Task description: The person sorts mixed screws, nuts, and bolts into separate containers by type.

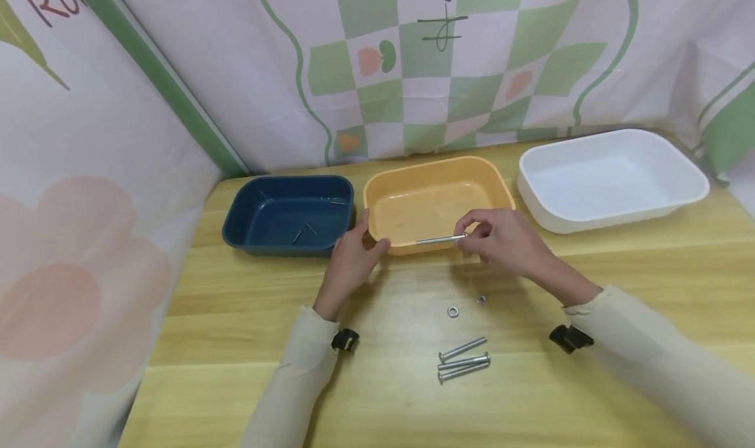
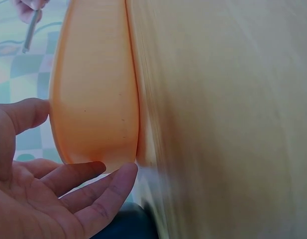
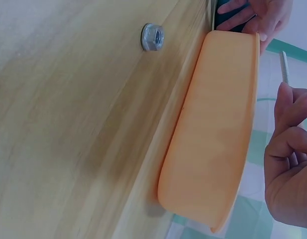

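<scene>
My right hand [image 1: 467, 236] pinches one end of a long silver bolt [image 1: 439, 240], holding it level over the front rim of the orange tray [image 1: 436, 168]. In the right wrist view the bolt [image 3: 284, 67] sticks up from the curled fingers [image 3: 287, 144] beside the orange tray [image 3: 218, 134]. At the tray's front left corner is my left hand [image 1: 367, 237], fingers relaxed and thumb against the rim. The left wrist view has the palm [image 2: 68, 189] open and empty next to the orange tray [image 2: 93, 99].
A dark blue tray [image 1: 236, 228] holding a few small metal pieces stands left of the orange one, and a white tray [image 1: 613, 222] stands to its right. Two nuts [image 1: 453, 312] and three long bolts [image 1: 463, 359] lie on the wooden table [image 1: 236, 343]. Patterned cloth walls the back and left.
</scene>
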{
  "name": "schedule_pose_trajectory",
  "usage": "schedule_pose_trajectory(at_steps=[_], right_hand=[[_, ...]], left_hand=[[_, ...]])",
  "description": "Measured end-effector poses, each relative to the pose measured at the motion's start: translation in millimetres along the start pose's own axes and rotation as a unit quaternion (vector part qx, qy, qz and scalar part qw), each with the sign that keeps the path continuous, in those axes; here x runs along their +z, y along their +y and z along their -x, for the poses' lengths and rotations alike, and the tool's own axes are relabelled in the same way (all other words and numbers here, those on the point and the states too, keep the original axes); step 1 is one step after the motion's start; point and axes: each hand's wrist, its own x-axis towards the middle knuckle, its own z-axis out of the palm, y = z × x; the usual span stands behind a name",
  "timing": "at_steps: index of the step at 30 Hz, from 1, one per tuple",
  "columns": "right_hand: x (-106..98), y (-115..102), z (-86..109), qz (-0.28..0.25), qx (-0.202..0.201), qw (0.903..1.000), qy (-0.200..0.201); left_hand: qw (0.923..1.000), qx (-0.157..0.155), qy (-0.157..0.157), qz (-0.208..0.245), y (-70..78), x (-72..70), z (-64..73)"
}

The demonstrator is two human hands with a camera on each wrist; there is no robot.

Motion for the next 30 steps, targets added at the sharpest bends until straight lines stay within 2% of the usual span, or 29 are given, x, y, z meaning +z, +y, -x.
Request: schedule_pose_trajectory(at_steps=[9,18,30], right_hand=[[2,3,-11.2,0.016,0.03,0.9991,0.025],[9,5,-21.7,0.005,-0.012,0.9998,0.015],[12,-1,-24.0,0.004,0.008,0.9999,0.008]], left_hand=[[1.0,0.001,0.007,0.004,-2.4,1.1,0.7],[0.9999,0.006,0.008,0.004,-0.4,0.9,0.7],[1.0,0.001,0.002,0.0,1.9,0.9,2.2]])
